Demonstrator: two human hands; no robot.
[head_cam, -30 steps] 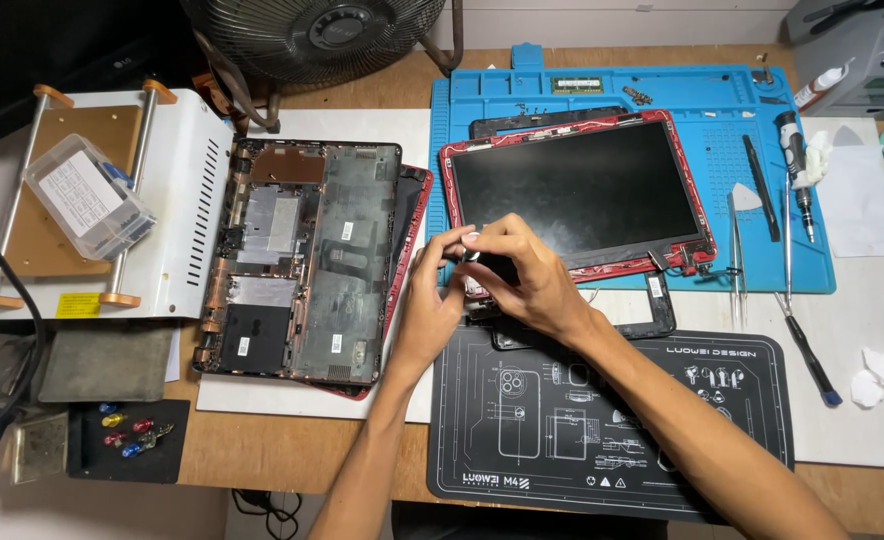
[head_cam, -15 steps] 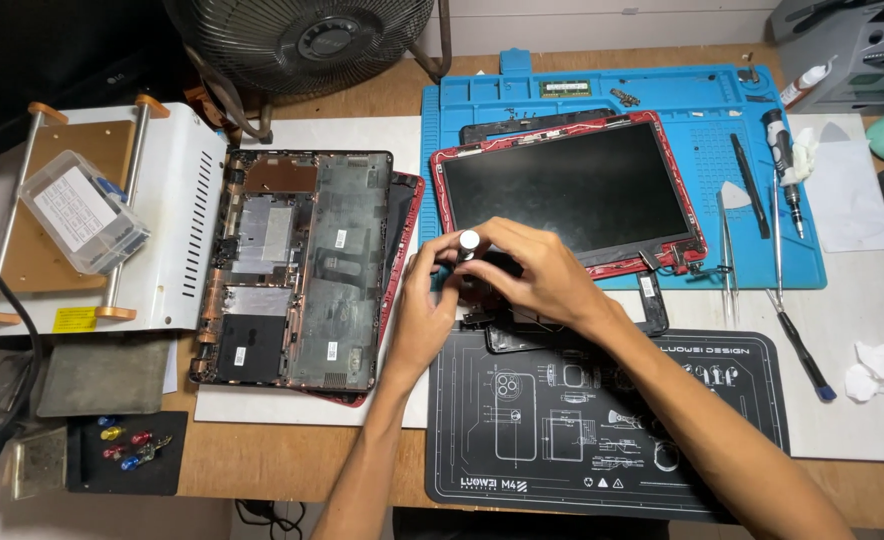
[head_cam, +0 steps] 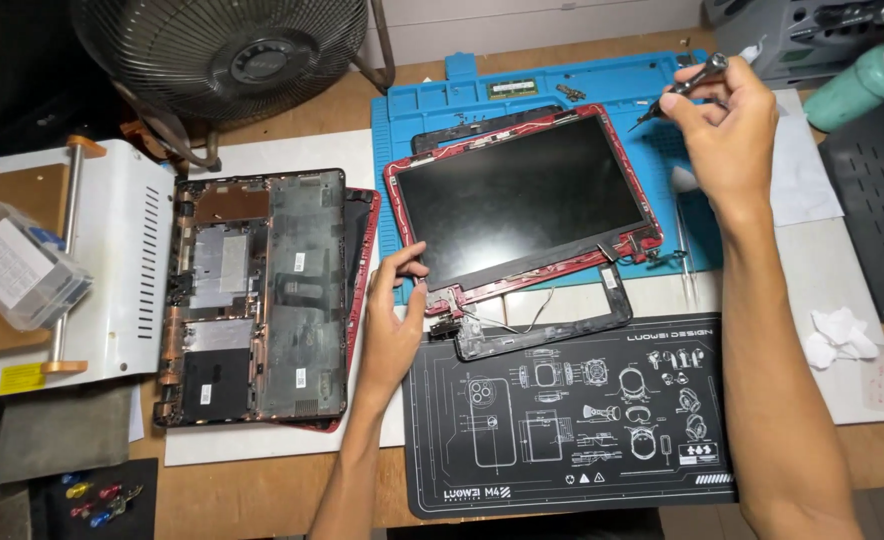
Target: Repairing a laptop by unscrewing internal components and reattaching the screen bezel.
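On the blue mat [head_cam: 482, 100] at the back of the wooden surface [head_cam: 262, 490] lies a red-framed laptop screen panel [head_cam: 520, 200], tilted, its lower edge reaching over onto the black printed mat [head_cam: 572, 420]. At the panel's lower left corner the left hand [head_cam: 394, 318] rests with fingers curled loosely, thumb and forefinger touching the frame near the hinge. Above the panel's upper right corner the right hand [head_cam: 727, 120] is closed around a slim screwdriver [head_cam: 684, 85], its tip pointing down and left. Just left of the panel sits the opened laptop base [head_cam: 257, 295], insides up. A fan [head_cam: 227, 50] stands behind it.
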